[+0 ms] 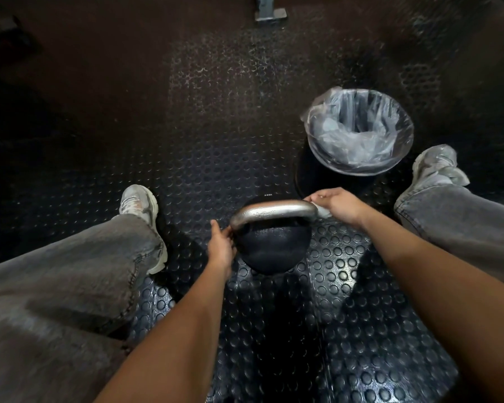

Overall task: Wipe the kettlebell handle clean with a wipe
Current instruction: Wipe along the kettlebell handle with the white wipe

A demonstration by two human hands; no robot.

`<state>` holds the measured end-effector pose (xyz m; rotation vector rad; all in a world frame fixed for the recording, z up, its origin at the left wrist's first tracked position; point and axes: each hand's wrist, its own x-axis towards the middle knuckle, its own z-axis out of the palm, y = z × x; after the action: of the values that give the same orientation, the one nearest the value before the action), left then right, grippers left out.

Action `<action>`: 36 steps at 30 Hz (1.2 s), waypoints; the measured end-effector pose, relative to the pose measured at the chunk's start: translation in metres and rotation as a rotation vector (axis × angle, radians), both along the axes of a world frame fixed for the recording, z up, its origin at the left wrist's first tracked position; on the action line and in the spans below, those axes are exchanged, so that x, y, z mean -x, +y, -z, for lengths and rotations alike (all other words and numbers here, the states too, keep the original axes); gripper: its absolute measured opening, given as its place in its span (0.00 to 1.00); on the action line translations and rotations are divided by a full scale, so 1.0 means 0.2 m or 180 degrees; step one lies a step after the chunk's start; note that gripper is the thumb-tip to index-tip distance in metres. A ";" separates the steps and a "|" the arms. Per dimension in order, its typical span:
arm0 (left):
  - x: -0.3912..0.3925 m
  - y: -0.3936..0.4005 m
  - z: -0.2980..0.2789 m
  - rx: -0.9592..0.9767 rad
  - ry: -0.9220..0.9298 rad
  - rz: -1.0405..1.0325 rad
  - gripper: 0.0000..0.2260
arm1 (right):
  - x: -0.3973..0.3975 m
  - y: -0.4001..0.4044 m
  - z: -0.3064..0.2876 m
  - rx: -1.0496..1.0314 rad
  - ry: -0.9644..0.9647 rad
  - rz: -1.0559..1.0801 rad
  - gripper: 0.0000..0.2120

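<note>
A black kettlebell [274, 245] stands on the studded rubber floor between my feet. Its silver handle [274, 210] arches over the top. My left hand [221, 245] grips the left end of the handle where it meets the ball. My right hand [335, 205] holds a crumpled white wipe [323, 212] against the right end of the handle. Most of the wipe is hidden under my fingers.
A black bin with a clear plastic liner [361, 132] stands just beyond my right hand. My legs in grey jeans and light sneakers [140, 202] flank the kettlebell. A metal equipment foot [269, 13] sits far ahead on the dark floor.
</note>
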<state>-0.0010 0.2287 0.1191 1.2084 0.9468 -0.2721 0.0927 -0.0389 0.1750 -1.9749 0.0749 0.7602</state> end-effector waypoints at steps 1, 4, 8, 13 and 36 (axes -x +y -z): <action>0.00 0.00 -0.01 -0.0003 0.0004 -0.0009 0.32 | -0.03 0.03 -0.03 0.0045 -0.0007 -0.0105 0.12; 0.00 0.00 0.00 -0.0045 -0.0008 -0.0004 0.31 | -0.10 0.07 -0.12 -0.0088 -0.0124 -0.0474 0.12; 0.00 0.00 0.00 -0.0018 0.0013 0.0018 0.32 | -0.06 -0.04 -0.09 -0.0740 -0.0064 -0.0032 0.11; 0.00 0.00 -0.01 -0.0017 0.0031 -0.0029 0.32 | 0.08 -0.06 0.06 -0.0369 -0.0002 0.0473 0.12; 0.00 -0.02 -0.05 0.0034 0.0007 -0.0082 0.31 | -0.10 0.09 -0.14 0.0288 -0.0102 -0.0668 0.13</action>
<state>-0.0015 0.2244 0.1290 1.1855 0.9611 -0.2580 0.1121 -0.0219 0.2032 -2.1028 -0.1209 0.8724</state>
